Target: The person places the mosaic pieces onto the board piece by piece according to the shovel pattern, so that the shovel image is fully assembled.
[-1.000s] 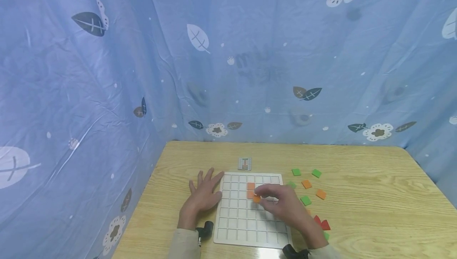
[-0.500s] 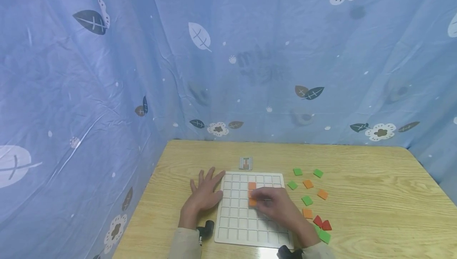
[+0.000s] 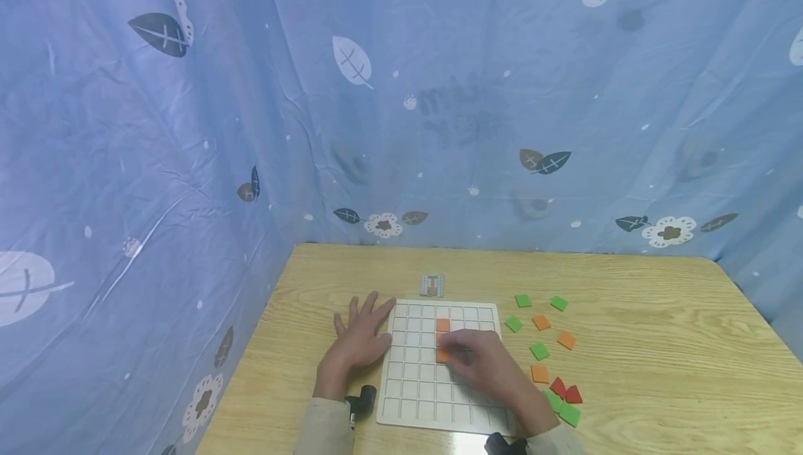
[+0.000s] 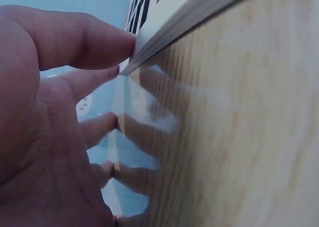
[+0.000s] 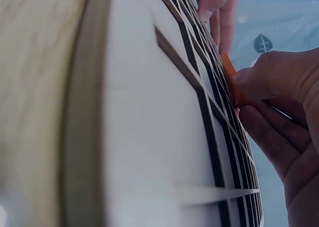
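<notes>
A white board [image 3: 410, 392] marked with a grid of squares lies on the table. My left hand [image 3: 359, 345] rests at its left side with fingers spread, and in the left wrist view the thumb touches the board's edge [image 4: 172, 30]. Over the board, my right hand [image 3: 488, 366] pinches an orange square tile [image 3: 442, 356] between thumb and fingers. In the right wrist view this orange tile [image 5: 230, 77] stands tilted at the board's surface. Another orange tile [image 3: 442, 325] lies in the grid above it; a further one between them is partly hidden by my fingertips.
Right of the board lie loose green tiles [image 3: 539, 351], orange tiles [image 3: 567, 340] and two red pieces [image 3: 574, 394]. A small patterned card [image 3: 431, 286] sits behind the board. A blue curtain [image 3: 464, 93] hangs behind and left of the wooden table [image 3: 659, 343].
My right hand has moved slightly left, bringing the orange tile from beside the column of orange tiles to directly below it. The left hand keeps its place at the board's edge.
</notes>
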The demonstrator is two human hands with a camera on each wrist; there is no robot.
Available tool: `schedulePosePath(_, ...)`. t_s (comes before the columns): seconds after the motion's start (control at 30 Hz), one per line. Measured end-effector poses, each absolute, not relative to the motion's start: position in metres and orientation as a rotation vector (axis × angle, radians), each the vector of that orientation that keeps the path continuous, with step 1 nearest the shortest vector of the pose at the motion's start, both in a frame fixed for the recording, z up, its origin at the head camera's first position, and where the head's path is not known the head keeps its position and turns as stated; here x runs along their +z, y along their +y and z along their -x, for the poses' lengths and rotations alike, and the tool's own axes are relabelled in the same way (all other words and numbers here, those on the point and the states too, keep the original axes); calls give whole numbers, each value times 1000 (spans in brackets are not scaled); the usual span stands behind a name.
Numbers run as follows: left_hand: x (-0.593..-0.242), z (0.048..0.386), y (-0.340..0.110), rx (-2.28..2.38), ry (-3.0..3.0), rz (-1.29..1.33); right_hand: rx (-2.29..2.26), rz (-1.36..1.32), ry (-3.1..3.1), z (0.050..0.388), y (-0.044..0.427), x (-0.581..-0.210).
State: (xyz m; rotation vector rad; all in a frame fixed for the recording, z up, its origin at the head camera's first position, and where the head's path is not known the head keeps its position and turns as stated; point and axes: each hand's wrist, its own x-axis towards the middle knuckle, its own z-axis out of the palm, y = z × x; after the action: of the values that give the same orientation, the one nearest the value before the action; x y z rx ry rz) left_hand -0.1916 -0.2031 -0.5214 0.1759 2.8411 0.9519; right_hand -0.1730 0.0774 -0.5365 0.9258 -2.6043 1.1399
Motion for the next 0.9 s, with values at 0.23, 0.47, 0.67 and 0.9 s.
schedulePosePath(0.23,-523,192,-203,957,2839,-174,1116,-878,-2639,171,76,-538)
schedulePosePath(0.47,-523,193,-203,967,2840,-179,1086,-870,-2646,170,76,-537)
schedulePosePath(0.67,-522,193,-203,962,2841,-176,1080,-903,-2607,171,75,-537)
schedulePosePath(0.9,-523,192,-203,954,2841,-174,1074,-918,-2581,172,73,-537)
